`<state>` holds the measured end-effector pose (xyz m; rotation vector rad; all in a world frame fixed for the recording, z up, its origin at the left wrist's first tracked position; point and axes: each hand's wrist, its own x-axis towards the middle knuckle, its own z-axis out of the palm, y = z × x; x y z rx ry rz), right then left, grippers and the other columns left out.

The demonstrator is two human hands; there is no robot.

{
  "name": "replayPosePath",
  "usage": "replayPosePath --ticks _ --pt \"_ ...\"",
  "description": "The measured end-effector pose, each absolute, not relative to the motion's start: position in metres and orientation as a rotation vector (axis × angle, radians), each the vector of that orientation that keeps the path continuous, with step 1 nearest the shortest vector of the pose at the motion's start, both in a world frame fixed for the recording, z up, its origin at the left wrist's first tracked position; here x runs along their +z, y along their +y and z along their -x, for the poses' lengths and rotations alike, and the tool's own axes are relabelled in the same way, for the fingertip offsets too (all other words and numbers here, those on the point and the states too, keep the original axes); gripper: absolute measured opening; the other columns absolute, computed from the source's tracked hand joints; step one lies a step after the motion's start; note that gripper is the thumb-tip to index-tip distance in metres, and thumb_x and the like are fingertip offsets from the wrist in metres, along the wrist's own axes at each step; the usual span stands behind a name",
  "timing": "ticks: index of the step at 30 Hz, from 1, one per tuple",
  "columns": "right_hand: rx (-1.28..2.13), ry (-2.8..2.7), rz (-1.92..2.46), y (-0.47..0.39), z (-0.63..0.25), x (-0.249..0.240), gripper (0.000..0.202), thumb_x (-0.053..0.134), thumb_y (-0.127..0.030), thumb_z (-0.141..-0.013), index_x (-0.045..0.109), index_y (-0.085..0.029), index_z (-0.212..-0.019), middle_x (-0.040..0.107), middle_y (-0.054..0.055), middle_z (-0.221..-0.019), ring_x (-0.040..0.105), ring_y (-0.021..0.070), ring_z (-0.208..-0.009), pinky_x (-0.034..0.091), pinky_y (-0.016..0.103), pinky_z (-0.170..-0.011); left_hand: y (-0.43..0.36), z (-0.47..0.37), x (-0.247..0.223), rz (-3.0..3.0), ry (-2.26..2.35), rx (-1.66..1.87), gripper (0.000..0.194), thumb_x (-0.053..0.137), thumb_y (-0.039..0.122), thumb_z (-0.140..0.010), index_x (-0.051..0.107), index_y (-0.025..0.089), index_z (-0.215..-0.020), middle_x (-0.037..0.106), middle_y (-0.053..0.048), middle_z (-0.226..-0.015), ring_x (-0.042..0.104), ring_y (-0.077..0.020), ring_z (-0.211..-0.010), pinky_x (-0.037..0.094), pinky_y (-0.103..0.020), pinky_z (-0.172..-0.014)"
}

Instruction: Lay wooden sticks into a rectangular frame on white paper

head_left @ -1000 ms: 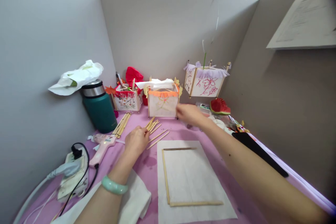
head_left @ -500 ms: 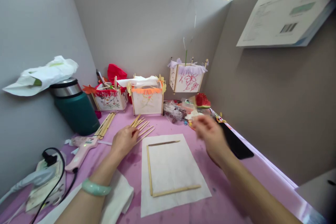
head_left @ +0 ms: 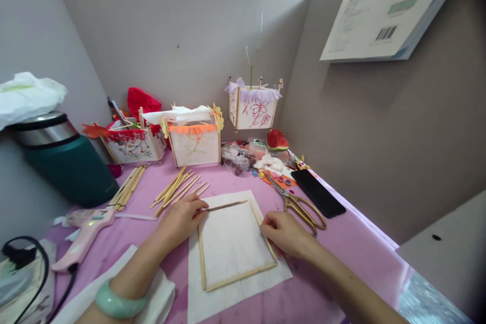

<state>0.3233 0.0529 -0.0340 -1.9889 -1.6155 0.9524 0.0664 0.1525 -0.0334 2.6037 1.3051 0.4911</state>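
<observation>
A sheet of white paper (head_left: 235, 243) lies on the purple tablecloth with wooden sticks forming a four-sided frame on it. My right hand (head_left: 283, 233) pinches the right-hand stick (head_left: 255, 209) along that side of the sheet. At the upper left corner, the closed fingers of my left hand (head_left: 186, 216) press on the end of the darker top stick (head_left: 228, 206). The left stick (head_left: 202, 258) and bottom stick (head_left: 243, 277) lie flat. Just beyond my left hand is a loose pile of sticks (head_left: 174, 187).
Scissors (head_left: 298, 205) and a black phone (head_left: 318, 193) lie at right. A pink glue gun (head_left: 85, 235), bundled sticks (head_left: 131, 187) and a green bottle (head_left: 70, 167) are at left. Decorated paper lanterns (head_left: 195, 147) stand behind; another lantern (head_left: 254, 106) hangs.
My right hand has come down and toward me, setting a stick along the paper's right side. My left hand has moved from the stick pile to the frame's upper left corner. The view has shifted right.
</observation>
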Motion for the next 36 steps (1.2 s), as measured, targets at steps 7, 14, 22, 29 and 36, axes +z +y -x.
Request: replayPosePath --ticks 7,14,22,29,36 --pt "0.897 -1.741 2.033 0.056 -0.327 -0.038 0.014 0.044 -0.022 -0.077 0.054 -0.018 -0.069 0.056 -0.002 -0.050 0.052 0.0101 -0.038 0.027 0.019 -0.037 0.156 -0.064 -0.037 -2.549 1.365 0.502 0.024 0.047 0.027 -0.083 0.069 0.025 -0.092 0.064 -0.003 -0.093 0.060 -0.0178 -0.084 0.041 -0.028 -0.073" --pt "0.757 -1.855 2.035 0.057 -0.327 -0.034 0.015 0.045 -0.019 -0.077 0.054 -0.017 -0.064 0.060 0.001 -0.062 0.051 0.0101 -0.053 0.025 0.021 -0.048 0.156 -0.066 -0.037 -2.521 1.376 0.439 0.026 0.046 0.027 -0.084 0.070 0.027 -0.091 0.063 -0.003 -0.091 0.060 -0.0187 -0.086 0.041 -0.029 -0.076" --pt "0.703 -1.892 2.069 0.053 -0.329 -0.021 0.019 0.041 -0.018 -0.079 0.052 -0.017 -0.063 0.060 0.001 -0.064 0.050 0.0111 -0.058 0.023 0.022 -0.051 0.155 -0.068 -0.038 -2.498 1.381 0.432 0.027 0.045 0.026 -0.084 0.071 0.025 -0.091 0.063 -0.004 -0.088 0.059 -0.0188 -0.084 0.042 -0.029 -0.077" --pt "0.624 -1.850 2.104 0.050 -0.329 -0.029 0.015 0.048 -0.023 -0.076 0.051 -0.018 -0.062 0.060 -0.001 -0.061 0.049 0.0108 -0.057 0.024 0.022 -0.050 0.154 -0.067 -0.037 -2.508 1.374 0.448 0.027 0.046 0.026 -0.084 0.071 0.025 -0.091 0.063 -0.004 -0.088 0.059 -0.0189 -0.083 0.042 -0.029 -0.077" --pt "0.554 -1.874 2.085 0.053 -0.328 -0.034 0.015 0.048 -0.024 -0.077 0.051 -0.019 -0.063 0.059 0.000 -0.061 0.047 0.0112 -0.056 0.022 0.023 -0.049 0.155 -0.067 -0.038 -2.510 1.363 0.474 0.027 0.046 0.026 -0.084 0.072 0.026 -0.093 0.064 -0.003 -0.088 0.060 -0.0185 -0.084 0.041 -0.028 -0.076"
